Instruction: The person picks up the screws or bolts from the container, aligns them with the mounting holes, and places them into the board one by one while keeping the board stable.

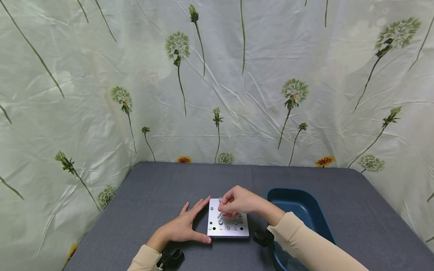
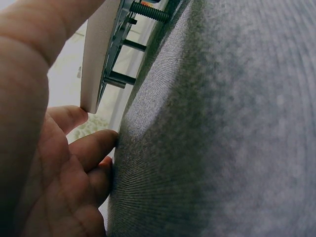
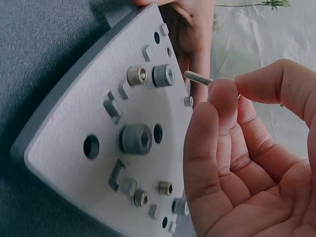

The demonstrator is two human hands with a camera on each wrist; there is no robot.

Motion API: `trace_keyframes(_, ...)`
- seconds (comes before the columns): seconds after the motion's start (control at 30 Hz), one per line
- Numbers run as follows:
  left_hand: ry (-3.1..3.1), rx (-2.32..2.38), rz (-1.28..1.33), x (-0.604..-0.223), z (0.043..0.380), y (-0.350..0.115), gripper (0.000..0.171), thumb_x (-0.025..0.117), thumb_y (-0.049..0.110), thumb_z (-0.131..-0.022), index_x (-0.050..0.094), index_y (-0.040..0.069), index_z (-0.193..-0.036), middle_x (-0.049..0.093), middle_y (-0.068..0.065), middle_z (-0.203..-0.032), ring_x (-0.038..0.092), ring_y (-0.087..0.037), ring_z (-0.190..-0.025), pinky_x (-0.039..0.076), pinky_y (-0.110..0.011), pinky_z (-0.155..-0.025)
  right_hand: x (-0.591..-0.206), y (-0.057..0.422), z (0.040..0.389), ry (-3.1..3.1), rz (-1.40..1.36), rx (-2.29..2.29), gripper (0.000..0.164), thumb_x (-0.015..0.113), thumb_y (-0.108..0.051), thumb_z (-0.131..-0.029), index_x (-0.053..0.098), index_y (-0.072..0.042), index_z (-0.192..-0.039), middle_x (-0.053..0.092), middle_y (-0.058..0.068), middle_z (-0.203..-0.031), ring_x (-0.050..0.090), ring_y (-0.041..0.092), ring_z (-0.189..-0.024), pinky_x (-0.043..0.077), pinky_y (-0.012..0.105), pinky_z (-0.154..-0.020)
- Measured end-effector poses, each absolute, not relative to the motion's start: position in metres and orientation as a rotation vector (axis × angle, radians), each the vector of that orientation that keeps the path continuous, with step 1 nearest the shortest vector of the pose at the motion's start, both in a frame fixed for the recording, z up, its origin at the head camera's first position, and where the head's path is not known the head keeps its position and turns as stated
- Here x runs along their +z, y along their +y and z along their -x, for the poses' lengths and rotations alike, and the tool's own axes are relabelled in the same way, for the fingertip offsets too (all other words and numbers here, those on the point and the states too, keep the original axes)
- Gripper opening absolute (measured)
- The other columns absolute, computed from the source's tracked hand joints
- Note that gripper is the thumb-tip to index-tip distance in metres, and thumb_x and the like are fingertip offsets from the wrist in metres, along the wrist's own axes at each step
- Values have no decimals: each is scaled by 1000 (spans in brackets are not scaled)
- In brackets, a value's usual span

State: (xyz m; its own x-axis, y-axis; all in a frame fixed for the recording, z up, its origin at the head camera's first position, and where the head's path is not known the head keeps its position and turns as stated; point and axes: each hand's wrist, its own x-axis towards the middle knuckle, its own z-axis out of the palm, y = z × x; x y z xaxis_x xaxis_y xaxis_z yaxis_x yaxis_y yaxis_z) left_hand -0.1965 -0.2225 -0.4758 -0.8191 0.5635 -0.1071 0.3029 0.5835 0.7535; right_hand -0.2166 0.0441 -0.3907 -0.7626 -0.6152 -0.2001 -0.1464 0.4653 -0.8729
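A silvery metal plate (image 1: 214,217) lies before me, with several socket-head bolts (image 3: 136,138) and open holes in its upper face. Threaded shanks (image 2: 150,11) stick out of its underside in the left wrist view, between plate and cloth. My left hand (image 1: 184,227) spans the plate's left side, index fingertip at the far corner and thumb at the near one, fingers fairly straight. Over the plate, my right hand (image 1: 240,202) pinches a thin threaded screw (image 3: 197,78) between thumb and fingers. Its threaded end points out toward the plate; the fingertips hide the other end.
A dark blue bin (image 1: 310,203) stands right of the plate, partly behind my right forearm. Grey cloth (image 1: 169,184) covers the table. A floral curtain (image 1: 237,94) hangs along the back and sides. Dark wrist cameras (image 1: 172,259) are strapped to both wrists.
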Motion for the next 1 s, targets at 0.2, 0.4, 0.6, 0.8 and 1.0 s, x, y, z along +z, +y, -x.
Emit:
trace_keyframes(0.2,2482,1089,-718,-476,196,-222,123,94,45,-82,17,23,-175,20,-10,-181,13,-40,-169,-12,-76,-128,-394,37,215,2194,641,-1258,12,73,-9,-95,80,2,-96,72,-3,-73,63,6,-65,55,19,-62)
trace_keyframes(0.4,2481,1097,-728,-475,196,-222,123,94,45,-82,17,22,-175,21,-11,-180,13,-40,-169,-13,-76,-128,-396,30,213,2198,634,-1238,12,74,-11,-96,80,0,-96,73,-2,-74,64,6,-65,56,19,-62)
trace_keyframes(0.6,2483,1104,-744,-475,195,-222,123,94,45,-81,18,20,-174,22,-12,-180,14,-41,-168,-12,-76,-128,-396,24,211,2180,640,-1245,12,74,-10,-95,80,0,-94,70,-4,-72,61,6,-64,53,18,-60)
trace_keyframes(0.8,2491,1097,-751,-476,195,-223,123,94,46,-81,19,19,-174,23,-13,-180,15,-41,-168,-11,-76,-128,-397,19,211,2180,644,-1233,9,75,-10,-94,79,-2,-92,69,-4,-70,61,6,-63,52,17,-59)
trace_keyframes(1.0,2504,1087,-757,-477,195,-224,123,94,47,-81,19,18,-174,24,-13,-179,16,-41,-168,-10,-76,-129,-400,15,211,2169,661,-1214,9,74,-8,-95,80,-2,-93,71,-4,-71,61,6,-62,53,17,-58)
